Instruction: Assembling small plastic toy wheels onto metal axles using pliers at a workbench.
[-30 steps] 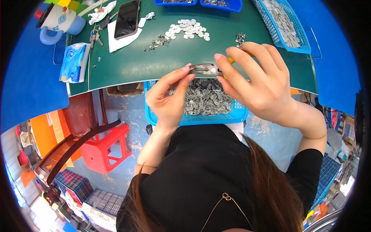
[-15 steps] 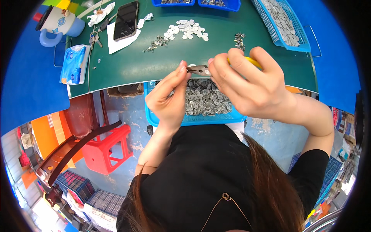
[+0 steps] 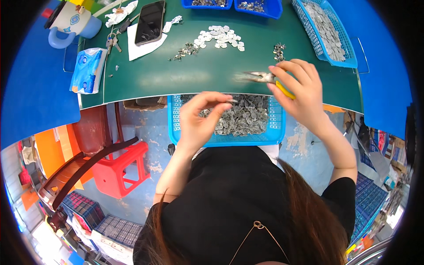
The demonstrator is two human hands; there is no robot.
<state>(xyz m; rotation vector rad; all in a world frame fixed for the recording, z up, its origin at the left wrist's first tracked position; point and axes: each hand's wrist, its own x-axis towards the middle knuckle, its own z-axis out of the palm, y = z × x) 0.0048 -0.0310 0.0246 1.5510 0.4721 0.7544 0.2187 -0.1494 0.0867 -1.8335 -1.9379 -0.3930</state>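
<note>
While our left hand [image 3: 201, 119] hovers over the blue basket [image 3: 274, 132] at the near edge of the green mat [image 3: 176, 75], its thumb and forefinger are pinched on 1 small grey metal piece [image 3: 230, 102], held just above the heap of similar metal parts [image 3: 240, 119] that fills the basket. Our right hand [image 3: 300, 90] is clenched around a pair of pliers [image 3: 260, 77] with yellow grips; the slim metal nose points left over the mat and is blurred, so we cannot tell whether anything sits between its tips. The 2 hands are apart, with the pliers' nose a little above and to the right of the pinched piece.

Farther out on the mat we see a loose cluster of pale flat pieces [image 3: 221, 36], a smaller scatter of dark bits [image 3: 185, 51] to its left, and a little pile of dark bits [image 3: 278, 51] just beyond the right hand. A long blue basket [image 3: 349, 48] of grey parts runs along the mat's right side, and 2 blue trays [image 3: 260, 9] stand at the far edge. To the left lie a dark phone [image 3: 150, 22] on white paper, a bunch of keys [image 3: 112, 42], a blue tissue pack [image 3: 87, 70] and a mug [image 3: 70, 22]. A red plastic stool [image 3: 121, 170] stands on the floor below the table's left part.
</note>
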